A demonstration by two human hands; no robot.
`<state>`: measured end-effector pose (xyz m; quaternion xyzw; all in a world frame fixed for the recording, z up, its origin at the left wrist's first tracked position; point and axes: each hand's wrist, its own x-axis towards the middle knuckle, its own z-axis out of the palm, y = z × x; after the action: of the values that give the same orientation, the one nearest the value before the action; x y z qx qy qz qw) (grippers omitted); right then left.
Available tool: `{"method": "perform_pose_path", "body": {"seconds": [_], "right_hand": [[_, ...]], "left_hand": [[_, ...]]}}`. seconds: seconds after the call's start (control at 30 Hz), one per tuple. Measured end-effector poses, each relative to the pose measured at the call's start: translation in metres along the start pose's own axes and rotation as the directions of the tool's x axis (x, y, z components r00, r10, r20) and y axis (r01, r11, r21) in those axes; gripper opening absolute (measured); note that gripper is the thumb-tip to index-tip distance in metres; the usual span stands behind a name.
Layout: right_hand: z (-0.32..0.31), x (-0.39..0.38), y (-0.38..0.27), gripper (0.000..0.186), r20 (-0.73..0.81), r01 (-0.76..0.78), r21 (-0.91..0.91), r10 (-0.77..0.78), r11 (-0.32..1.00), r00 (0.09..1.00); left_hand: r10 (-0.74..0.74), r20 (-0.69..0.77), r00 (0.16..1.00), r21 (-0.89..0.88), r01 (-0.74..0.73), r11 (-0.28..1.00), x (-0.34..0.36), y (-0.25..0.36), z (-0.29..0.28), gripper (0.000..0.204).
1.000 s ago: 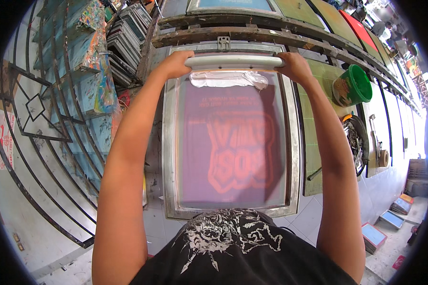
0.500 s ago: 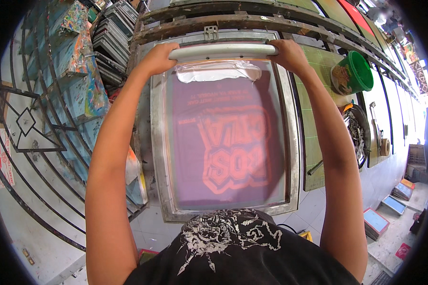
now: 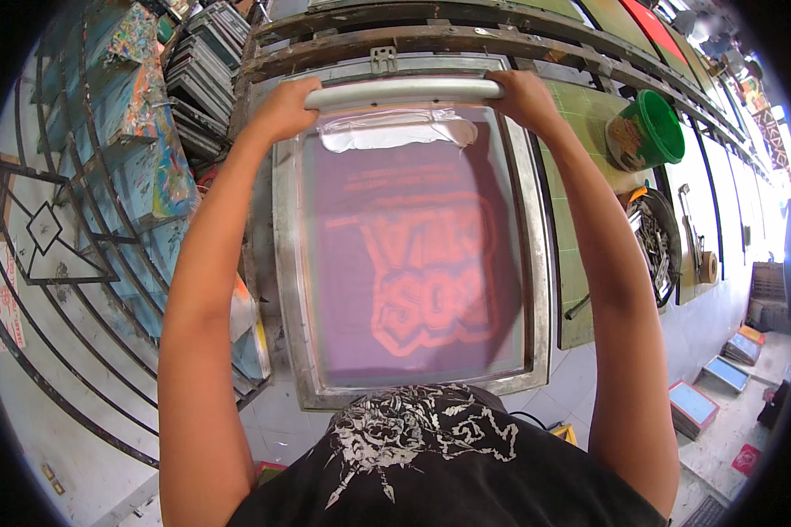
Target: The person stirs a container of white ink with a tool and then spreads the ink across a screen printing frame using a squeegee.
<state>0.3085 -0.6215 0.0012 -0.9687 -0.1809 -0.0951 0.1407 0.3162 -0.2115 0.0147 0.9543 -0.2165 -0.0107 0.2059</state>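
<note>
My left hand (image 3: 287, 109) and my right hand (image 3: 527, 102) are closed round the two ends of a squeegee (image 3: 404, 91) with a long silvery handle. It lies across the far end of a screen printing frame (image 3: 539, 351) with worn metal sides. Just on the near side of the squeegee, a thick band of white ink (image 3: 397, 132) spreads over the mesh. The purplish mesh (image 3: 343, 307) carries a pinkish-orange stencil design (image 3: 431, 272) of big block letters, seen upside down. My fingertips are mostly hidden behind the handle.
A metal hinge clamp (image 3: 383, 60) meets the frame's far edge. To the right stand a green-rimmed bucket (image 3: 659, 132) and a round container of metal pieces (image 3: 652, 233). Stacked screens (image 3: 206, 66) and a paint-splashed blue sheet (image 3: 154, 167) lie left, behind black metal bars (image 3: 70, 281).
Both hands stay on the squeegee, which keeps its place at the far end. The stencil's small lettering looks more blurred, and the whole view has shifted slightly.
</note>
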Motion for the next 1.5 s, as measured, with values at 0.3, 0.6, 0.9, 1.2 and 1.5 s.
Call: {"method": "perform_pose_path", "body": {"seconds": [0.3,0.6,0.9,1.2,1.5], "right_hand": [[0.022,-0.003,-0.004,0.034,0.051,-0.028,0.061,0.024,0.998,0.998],[0.025,-0.009,-0.014,0.030,-0.026,0.011,0.158,-0.007,0.987,1.000],[0.030,-0.021,-0.023,0.026,-0.012,-0.017,0.217,0.020,0.976,1.000],[0.009,0.001,-0.010,0.034,-0.007,0.044,0.112,-0.043,0.993,0.999],[0.042,-0.014,-0.010,0.024,0.013,0.036,0.010,-0.037,0.999,0.999]], "left_hand": [[-0.024,0.052,0.998,-0.003,0.024,1.000,-0.008,-0.009,0.011,0.027],[0.082,-0.014,0.997,0.055,-0.081,0.995,-0.012,0.000,-0.031,0.024],[0.078,0.087,0.993,0.118,-0.088,0.989,-0.011,0.022,-0.063,0.026],[0.106,-0.064,0.992,0.065,-0.102,0.993,-0.007,-0.014,-0.017,0.024],[0.036,-0.180,0.983,0.115,-0.015,0.993,-0.035,0.001,0.035,0.025]]}}
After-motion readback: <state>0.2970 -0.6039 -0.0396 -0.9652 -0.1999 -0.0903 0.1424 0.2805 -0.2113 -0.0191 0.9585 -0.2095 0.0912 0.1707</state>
